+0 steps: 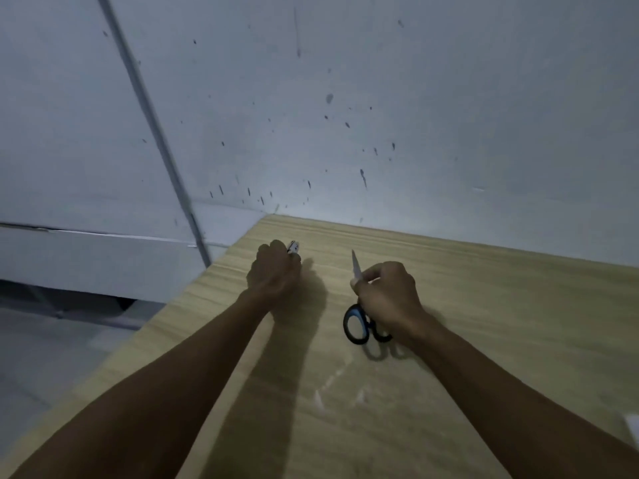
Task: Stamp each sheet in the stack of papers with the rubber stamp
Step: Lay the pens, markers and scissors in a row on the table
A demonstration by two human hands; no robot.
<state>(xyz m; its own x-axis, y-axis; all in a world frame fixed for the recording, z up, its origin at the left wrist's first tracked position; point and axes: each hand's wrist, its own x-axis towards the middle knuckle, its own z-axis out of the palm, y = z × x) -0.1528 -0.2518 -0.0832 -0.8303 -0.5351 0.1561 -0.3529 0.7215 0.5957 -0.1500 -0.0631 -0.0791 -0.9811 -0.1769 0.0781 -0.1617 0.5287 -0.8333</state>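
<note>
The right hand (387, 292) is holding scissors (359, 316) by the blades, the left hand (275, 271) is curling round a small thing (294, 247) on the table (484, 323), maybe the stamp, and with no papers showing, the blades could be poking fingers

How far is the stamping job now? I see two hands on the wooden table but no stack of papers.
Nothing looks stamped: no paper stack shows on the light wooden table. In hand: the right hand holds black-and-blue-handled scissors by the blades, and the left hand has its grip on a small white object, too hidden to tell if it is the stamp. All sheets seem left to do.
</note>
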